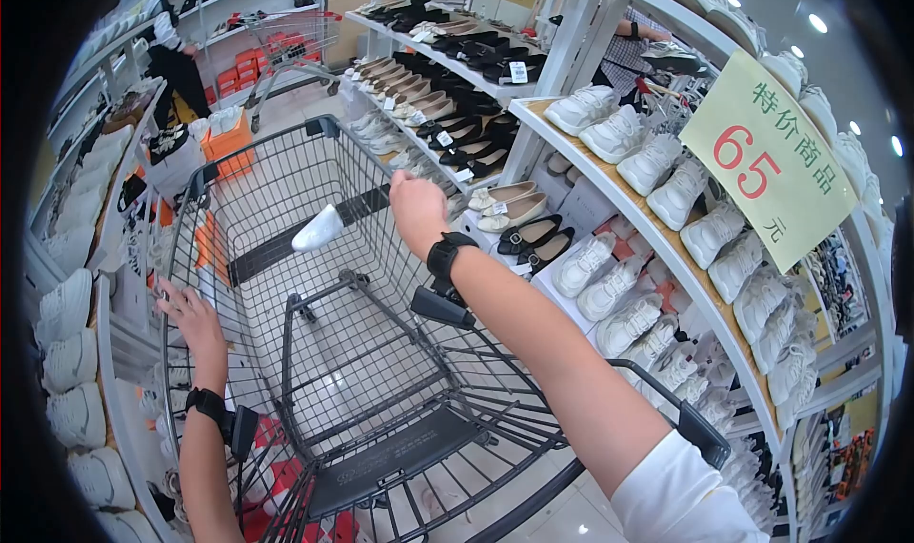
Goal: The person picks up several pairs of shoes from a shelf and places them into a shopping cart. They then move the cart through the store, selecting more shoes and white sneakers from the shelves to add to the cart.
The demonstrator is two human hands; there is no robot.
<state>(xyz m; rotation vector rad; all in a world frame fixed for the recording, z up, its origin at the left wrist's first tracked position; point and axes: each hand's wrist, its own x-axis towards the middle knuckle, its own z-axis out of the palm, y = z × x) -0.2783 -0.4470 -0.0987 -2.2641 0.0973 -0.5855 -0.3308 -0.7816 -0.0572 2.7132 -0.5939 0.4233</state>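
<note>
A grey wire shopping cart [333, 122] stands in front of me. My left hand [195, 322] is at its left rim, fingers spread and holding nothing. My right hand [419, 212] is closed and overlaps the cart's right rim. Its fingers are curled away from view, and I cannot tell what is in them. Between my hands, within the outline of the basket, shows a small white rounded object [318, 229], shaped like the toe of a shoe. Each of my wrists wears a black strap.
White sneakers [681, 193] line the right shelf [657, 224], under a yellow price sign [762, 157]. Flats [419, 91] fill racks ahead. More white shoes [74, 410] sit along the left shelf. A person [171, 53] stands back left, near another cart [290, 43]; another person is partly visible behind the right shelf.
</note>
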